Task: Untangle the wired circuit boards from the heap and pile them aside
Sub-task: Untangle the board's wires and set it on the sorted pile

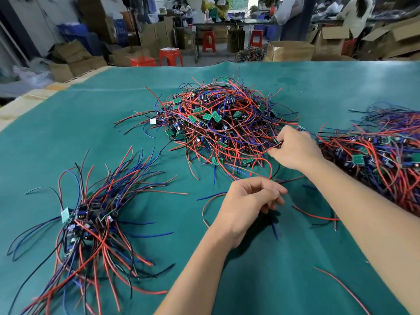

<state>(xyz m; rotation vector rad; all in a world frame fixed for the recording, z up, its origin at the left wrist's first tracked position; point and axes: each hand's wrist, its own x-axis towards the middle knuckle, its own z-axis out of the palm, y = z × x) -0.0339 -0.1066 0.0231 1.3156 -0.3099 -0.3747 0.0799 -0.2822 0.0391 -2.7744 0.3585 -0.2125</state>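
A small circuit board is pinched at the fingertips of the right hand [295,147], at the near right fringe of the tangled heap [218,123], which lies just beyond both hands. The left hand [247,205] is held nearer the body with its fingers loosely curled around a few dark and blue wires [273,226] that trail down beneath it — whether these belong to the pinched board cannot be told.

The chief risk is judged to be snagging: the heap's red and blue leads are looped over one another, so a quick pull could drag neighbouring boards along, scatter the heap, or strain a wire where it is soldered. A loose red wire [316,214] lying between the two forearms could also be swept off by a sleeve or wrist.

Open green mat [159,87] is left around the left hand and toward the body, so a slow draw toward the body is favoured. To the left of the left hand the sorted pile [91,223] is laid, with bare mat between — room enough for a carry across. To the right of the right hand a second mass of wired boards [375,155] lies close against the forearm, and little room is left there.
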